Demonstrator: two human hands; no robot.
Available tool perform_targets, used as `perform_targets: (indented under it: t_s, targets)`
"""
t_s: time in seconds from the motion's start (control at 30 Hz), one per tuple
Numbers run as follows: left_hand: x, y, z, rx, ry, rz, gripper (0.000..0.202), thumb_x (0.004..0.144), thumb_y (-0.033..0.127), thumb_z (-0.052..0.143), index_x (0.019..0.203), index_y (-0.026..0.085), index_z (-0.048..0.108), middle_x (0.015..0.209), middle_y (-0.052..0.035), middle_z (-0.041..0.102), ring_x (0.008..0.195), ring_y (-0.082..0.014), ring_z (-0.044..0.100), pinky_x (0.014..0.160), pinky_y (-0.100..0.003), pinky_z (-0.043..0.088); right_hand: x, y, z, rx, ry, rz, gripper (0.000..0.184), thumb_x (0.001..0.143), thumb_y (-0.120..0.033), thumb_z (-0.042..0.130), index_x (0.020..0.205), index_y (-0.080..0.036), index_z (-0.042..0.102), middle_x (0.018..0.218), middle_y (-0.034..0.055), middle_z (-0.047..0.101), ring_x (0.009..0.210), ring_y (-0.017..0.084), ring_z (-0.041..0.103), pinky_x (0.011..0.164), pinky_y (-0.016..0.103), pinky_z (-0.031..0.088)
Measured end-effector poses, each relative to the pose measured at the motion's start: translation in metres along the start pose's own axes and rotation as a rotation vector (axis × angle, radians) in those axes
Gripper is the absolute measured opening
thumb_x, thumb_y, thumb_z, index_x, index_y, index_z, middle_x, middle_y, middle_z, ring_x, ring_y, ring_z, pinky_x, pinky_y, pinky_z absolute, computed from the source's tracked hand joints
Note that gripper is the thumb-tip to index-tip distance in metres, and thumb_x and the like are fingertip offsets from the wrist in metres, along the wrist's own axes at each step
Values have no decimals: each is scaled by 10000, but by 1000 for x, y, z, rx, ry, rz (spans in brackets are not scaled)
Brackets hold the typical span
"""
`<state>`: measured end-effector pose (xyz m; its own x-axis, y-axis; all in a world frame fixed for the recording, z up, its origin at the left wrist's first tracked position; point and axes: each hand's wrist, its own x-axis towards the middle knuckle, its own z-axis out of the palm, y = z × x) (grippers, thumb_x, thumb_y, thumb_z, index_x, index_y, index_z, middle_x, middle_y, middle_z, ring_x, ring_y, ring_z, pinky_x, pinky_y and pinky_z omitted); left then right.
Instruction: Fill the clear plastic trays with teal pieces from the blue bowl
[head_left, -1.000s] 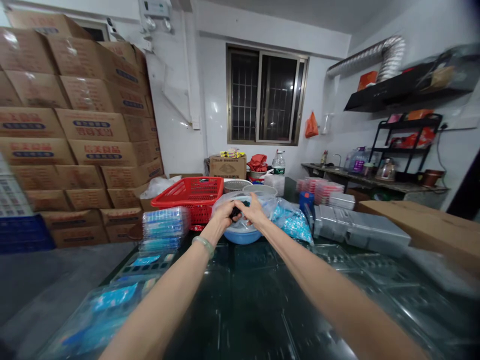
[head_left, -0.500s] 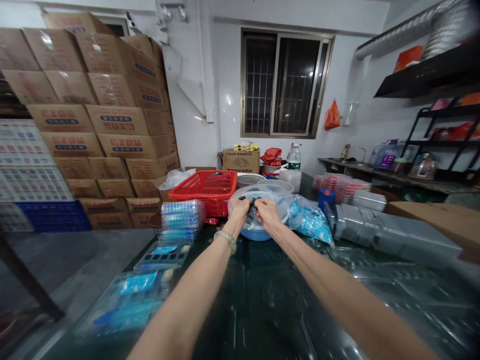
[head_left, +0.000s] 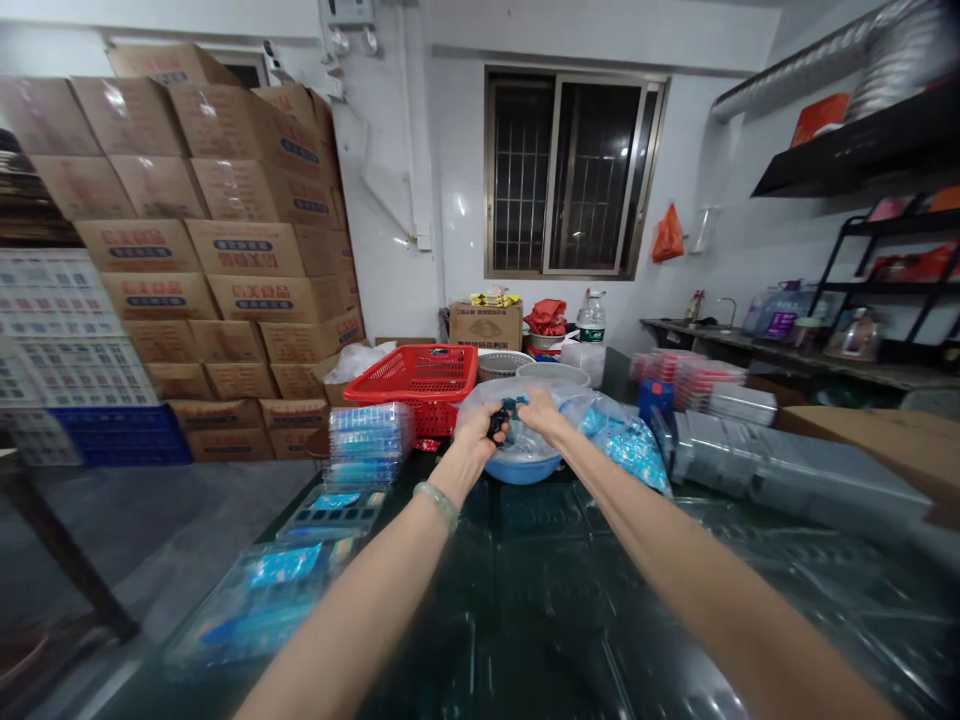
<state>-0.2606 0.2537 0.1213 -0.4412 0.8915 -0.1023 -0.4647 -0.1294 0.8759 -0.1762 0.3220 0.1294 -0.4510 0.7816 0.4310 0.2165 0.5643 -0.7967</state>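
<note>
Dark green and glossy, the table (head_left: 420, 655) spreads beneath both forearms, which reach straight forward, elbows wide, and converge over one blue bowl (head_left: 523, 471). Above its rim, between the hands, are a black clump (head_left: 497, 424) and a small teal piece (head_left: 514, 404); whether they are joined, or how many parts make up the clump, I cannot tell. The left hand (head_left: 478, 432), a smooth pale-green bangle (head_left: 439, 503) at its wrist, curls its fingers around the clump. The right hand (head_left: 541, 414), back upward and wrist bent inward, pinches the teal piece at the fingertips. Crinkled clear film (head_left: 529, 440) lies in the bowl; just to its right slumps one clear bag (head_left: 626, 445) of shiny blue packets, too many to count. Left of the bowl sits one red basket (head_left: 416, 375) of slotted plastic, with one stack of clear trays (head_left: 369, 440) in front. Behind the bowl stand two round pale tubs, a perforated one (head_left: 504, 362) and another (head_left: 553, 373) beside it. Farther back are one clear bottle (head_left: 592, 318), a wall of printed cardboard boxes (head_left: 247, 245) and one two-paned window (head_left: 574, 175).
</note>
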Motion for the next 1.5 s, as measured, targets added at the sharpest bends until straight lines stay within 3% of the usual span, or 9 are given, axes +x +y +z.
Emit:
perform_targets:
  t_s: [0.17, 0.27, 0.43, 0.73, 0.9, 1.0, 1.17, 1.3, 1.5]
  targets:
    - [-36, -7, 0, 74, -70, -12, 283, 798, 276, 472, 1047, 145, 496, 1007, -70, 545, 806, -167, 554, 662, -353, 477, -52, -9, -17, 79, -107, -211, 228, 735, -109, 545, 959, -138, 574, 921, 43, 597, 836, 154, 555, 768, 310, 444]
    - [-73, -15, -7, 123, -133, -29, 216, 802, 269, 469, 958, 129, 522, 830, -29, 567, 610, -101, 540, 505, -249, 463, -95, -11, -32, 133, -143, -275, 262, 697, -102, 534, 946, -157, 596, 884, 30, 619, 806, 153, 565, 744, 277, 446]
    - [-142, -28, -20, 150, -214, -37, 114, 718, 231, 552, 717, 120, 523, 610, -14, 548, 356, -53, 434, 270, -148, 189, -156, -12, -38, 218, -142, -259, 215, 760, -184, 477, 955, -170, 565, 850, 29, 623, 725, 141, 577, 640, 242, 457]
    - [-222, -45, -42, 197, -156, -36, 162, 723, 309, 538, 706, 149, 521, 608, -19, 558, 321, -44, 396, 281, -163, 160, -217, -33, -26, 399, -245, -143, 154, 736, -146, 491, 868, -166, 568, 699, 0, 579, 594, 109, 556, 531, 197, 435]
    - [-246, -44, -53, 323, -105, -13, 170, 698, 305, 576, 671, 140, 541, 592, -25, 572, 343, -61, 438, 284, -161, 176, -238, -43, -24, 486, -422, -164, 181, 766, -112, 440, 923, -179, 504, 699, -14, 570, 611, 105, 572, 558, 203, 451]
    - [-255, -43, -55, 500, -89, 40, 156, 696, 273, 566, 629, 133, 558, 566, -23, 573, 337, -65, 441, 281, -163, 204, -248, -41, -22, 358, -463, -236, 260, 783, -93, 411, 1015, -192, 474, 703, -13, 571, 586, 100, 558, 554, 207, 447]
    - [-260, -44, -59, 364, -131, -93, 128, 693, 173, 509, 583, 122, 549, 505, -21, 551, 319, -65, 419, 278, -169, 165, -262, -35, -27, -67, -382, -596, 382, 811, -93, 393, 1167, -224, 428, 987, 50, 567, 829, 144, 539, 717, 264, 426]
    - [-259, -46, -62, 260, -156, -217, 136, 680, 178, 478, 571, 121, 535, 482, -31, 540, 300, -66, 392, 274, -172, 154, -271, -32, -33, -372, -272, -772, 329, 812, -110, 414, 1108, -232, 489, 1074, 71, 509, 866, 172, 496, 705, 289, 405]
    - [-259, -55, -61, 170, -147, -376, 138, 645, 196, 473, 528, 128, 505, 442, -31, 523, 273, -61, 365, 260, -159, 134, -270, -34, -42, -343, -333, -759, 129, 795, -163, 465, 871, -197, 564, 897, 51, 490, 810, 151, 454, 650, 259, 384]
